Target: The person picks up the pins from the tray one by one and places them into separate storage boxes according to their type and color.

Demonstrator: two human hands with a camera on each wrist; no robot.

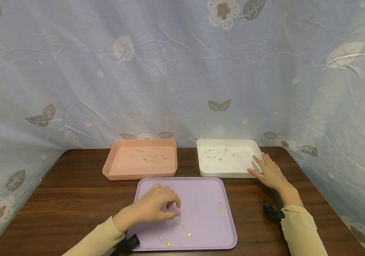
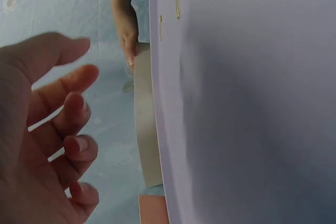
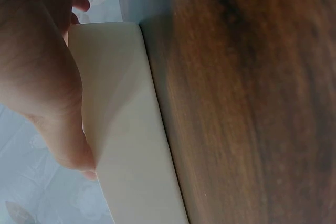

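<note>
My left hand (image 1: 157,206) hovers over the left part of a lilac tray (image 1: 201,192), fingers loosely curled; in the left wrist view the left hand (image 2: 47,129) holds nothing above the lilac tray (image 2: 252,103). Three gold safety pins lie on the tray: one at the right (image 1: 220,207), one near the front (image 1: 186,230), one by the front edge (image 1: 164,241). My right hand (image 1: 269,172) rests with straight fingers on the near right corner of a white tray (image 1: 227,172). In the right wrist view the right hand (image 3: 42,66) lies against the white tray's rim (image 3: 126,129).
A pink tray (image 1: 139,173) at the back left holds several silvery pins (image 1: 150,158). The white tray holds several gold pins (image 1: 221,153). All stand on a dark wooden table (image 1: 73,199) hemmed in by a pale blue leaf-print cloth (image 1: 182,71).
</note>
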